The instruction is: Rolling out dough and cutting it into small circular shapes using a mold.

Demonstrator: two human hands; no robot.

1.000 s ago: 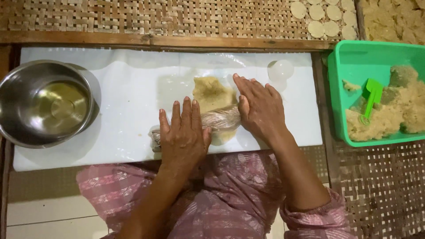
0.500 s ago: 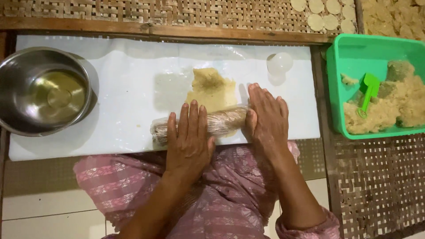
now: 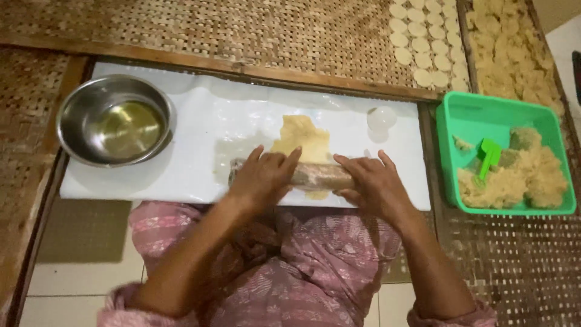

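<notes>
A thin sheet of yellow dough (image 3: 301, 140) lies on a white board (image 3: 193, 163) in front of me. Across its near end rests a rolling pin (image 3: 321, 175) wrapped in clear film. My left hand (image 3: 261, 177) presses flat on the pin's left part, fingers spread. My right hand (image 3: 374, 183) presses on its right end, fingers also spread. Both palms lie on top of the pin rather than closed around it.
A steel bowl of oil (image 3: 115, 120) stands on the board's left end. A small clear round cup (image 3: 382, 117) sits at its far right. A green tub (image 3: 478, 115) of crumbly dough with a green scoop (image 3: 488, 157) is at right. Cut dough discs (image 3: 417, 42) dry on woven mats.
Both hands and the rolling pin have come back toward me along the dough, leaving more of the flattened sheet exposed beyond the pin.
</notes>
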